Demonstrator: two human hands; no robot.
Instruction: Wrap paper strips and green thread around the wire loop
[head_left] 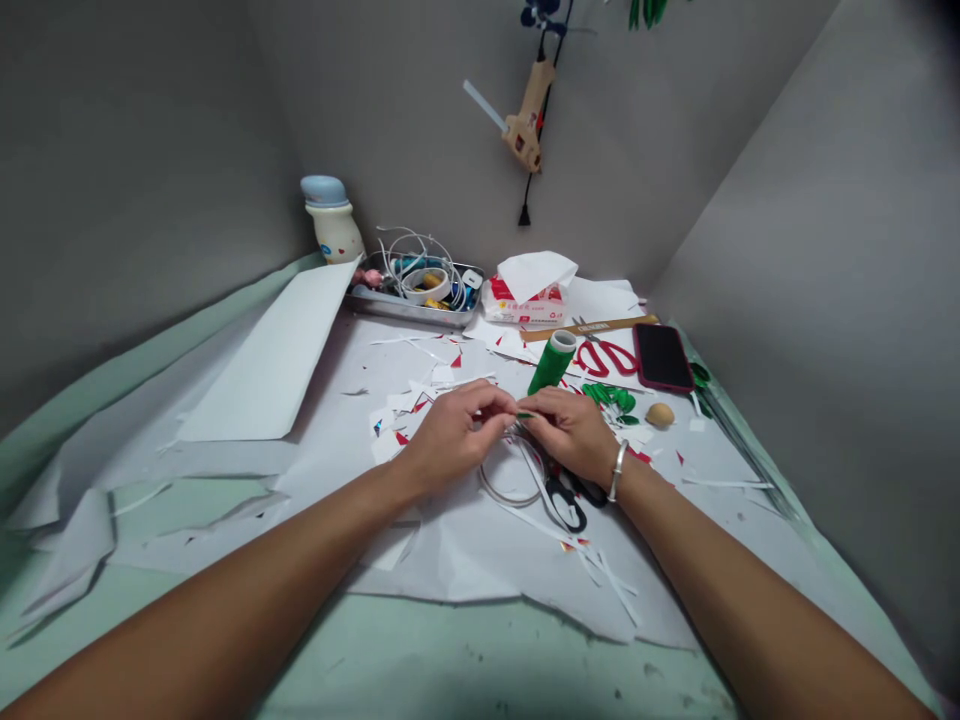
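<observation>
My left hand (457, 435) is closed in a pinch, thumb against the bent fingers. My right hand (574, 430), with a silver bracelet on its wrist, is closed too, and its thumb lies along a small green piece (525, 415). The fingertips of both hands meet at this piece, whose kind I cannot make out; most of it is hidden. Beneath the hands lie a thin white loop (499, 497) and black-handled scissors (566, 505), partly covered by my right hand. A green thread spool (553, 362) stands just behind the right hand.
White paper with scraps covers the table. Behind are a metal tray (420, 315), a tissue pack (525, 303) and a bottle (334, 225). Red scissors (606, 357), a ruler (622, 325), a phone (664, 357) and green leaf-like pieces (609, 396) lie right. A glue gun (527, 125) hangs behind.
</observation>
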